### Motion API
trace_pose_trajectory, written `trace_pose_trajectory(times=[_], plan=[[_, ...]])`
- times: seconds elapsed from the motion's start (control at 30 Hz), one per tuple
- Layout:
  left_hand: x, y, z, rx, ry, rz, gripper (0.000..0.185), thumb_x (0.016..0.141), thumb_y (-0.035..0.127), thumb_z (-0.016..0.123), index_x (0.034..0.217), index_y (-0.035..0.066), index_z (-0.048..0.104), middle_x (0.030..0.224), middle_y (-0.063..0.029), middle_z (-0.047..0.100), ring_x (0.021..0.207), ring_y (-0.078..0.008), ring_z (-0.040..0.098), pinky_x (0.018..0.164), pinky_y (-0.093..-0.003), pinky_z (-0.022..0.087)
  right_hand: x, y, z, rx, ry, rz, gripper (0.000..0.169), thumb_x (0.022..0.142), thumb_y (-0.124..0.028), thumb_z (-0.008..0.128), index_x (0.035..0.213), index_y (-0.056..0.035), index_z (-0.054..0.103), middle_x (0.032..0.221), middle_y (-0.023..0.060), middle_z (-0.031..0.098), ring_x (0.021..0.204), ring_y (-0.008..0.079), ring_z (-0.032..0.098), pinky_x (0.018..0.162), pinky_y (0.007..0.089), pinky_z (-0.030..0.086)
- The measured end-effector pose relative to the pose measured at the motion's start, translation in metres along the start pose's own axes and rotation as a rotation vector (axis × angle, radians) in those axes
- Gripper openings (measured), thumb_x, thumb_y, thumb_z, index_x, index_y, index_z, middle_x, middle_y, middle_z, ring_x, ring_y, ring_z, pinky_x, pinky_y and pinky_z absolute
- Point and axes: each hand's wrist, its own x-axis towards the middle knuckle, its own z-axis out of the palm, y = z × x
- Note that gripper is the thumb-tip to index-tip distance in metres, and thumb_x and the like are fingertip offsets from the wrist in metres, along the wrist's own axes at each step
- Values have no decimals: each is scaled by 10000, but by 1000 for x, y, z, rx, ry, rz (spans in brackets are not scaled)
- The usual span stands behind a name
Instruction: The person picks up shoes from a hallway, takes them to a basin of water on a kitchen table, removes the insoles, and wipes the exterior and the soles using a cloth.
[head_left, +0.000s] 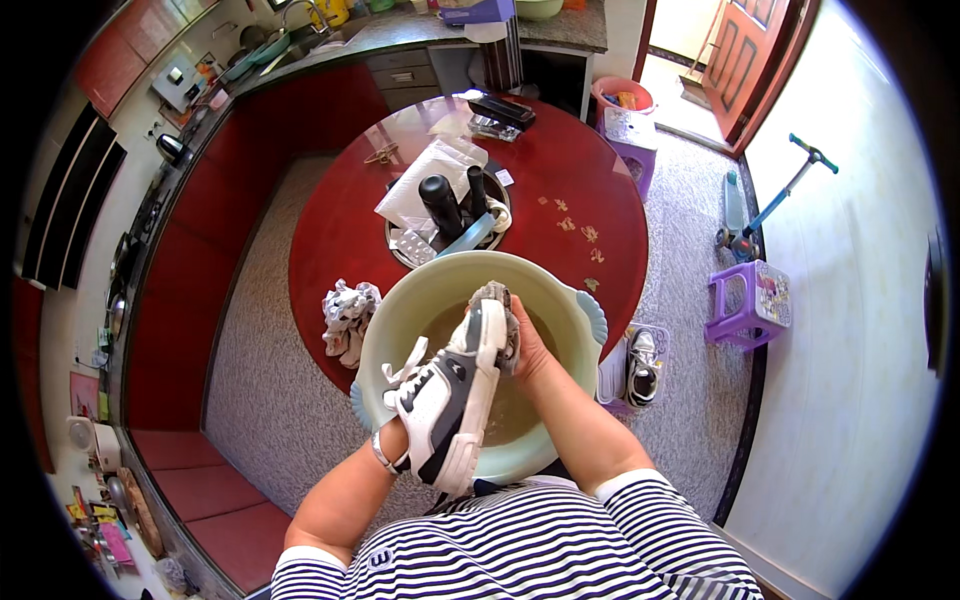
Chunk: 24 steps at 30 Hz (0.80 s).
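A white and dark-grey sneaker (450, 397) is held up on its side over a large pale-green plastic basin (405, 292) with cloudy brownish water (517, 420) in it. My left hand (394, 442) is inside the shoe's opening; its fingers are hidden and a silver bracelet is on the wrist. At the toe end, my right hand (529, 337) presses a wet grey cloth (511, 349) against the shoe and its sole. The basin's far part overlaps a round red table (570, 172).
Crumpled cloth or paper (349, 319) lies left of the basin. Behind it, a tray (501, 184) holds a black bottle (441, 204) and packets. To the right, another sneaker (643, 367) rests on a stool; a purple stool (750, 300) and a scooter (772, 206) stand near the wall.
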Motion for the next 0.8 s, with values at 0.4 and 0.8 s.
trace_pose_trajectory(times=[0.4, 0.8], plan=[[19, 2, 14, -119, 273, -29, 564, 935, 545, 368, 1194, 81, 557, 1076, -139, 641, 870, -285, 647, 783, -404, 547, -26, 42, 2, 178, 12, -81, 571, 929, -539, 398, 1261, -97, 541, 1218, 102, 598, 1099, 263, 575, 988, 407, 444], [48, 15, 10, -52, -64, 192, 543, 958, 495, 319, 1312, 102, 442, 1263, -116, 527, 1111, -260, 523, 960, -398, 427, -44, 75, 14, 188, 133, 138, 497, 940, -465, 453, 1233, -78, 562, 1105, 104, 653, 987, 226, 637, 894, 386, 518]])
